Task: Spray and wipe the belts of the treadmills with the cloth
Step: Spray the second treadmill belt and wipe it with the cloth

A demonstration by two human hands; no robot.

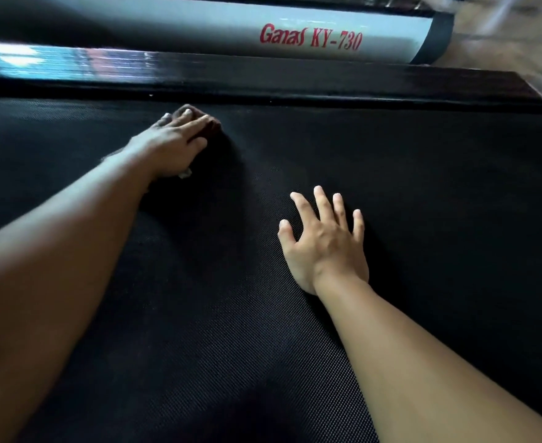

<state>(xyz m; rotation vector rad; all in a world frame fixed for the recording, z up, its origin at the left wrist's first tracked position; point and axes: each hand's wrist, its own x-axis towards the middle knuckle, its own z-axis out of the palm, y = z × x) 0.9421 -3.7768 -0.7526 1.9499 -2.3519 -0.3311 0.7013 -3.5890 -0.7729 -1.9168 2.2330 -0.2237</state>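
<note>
One black textured treadmill belt [263,330] carries one dark cloth [214,125] at its far side, pressed under the left hand [170,147], grip flat. The right hand [324,247] rests nearer, spread, gripping nothing.

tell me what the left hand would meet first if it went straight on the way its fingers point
Likely the glossy black side rail beyond the belt. The left hand, flat on the dark cloth, points up and right, with only bare belt between; depth is hard to judge.
</note>
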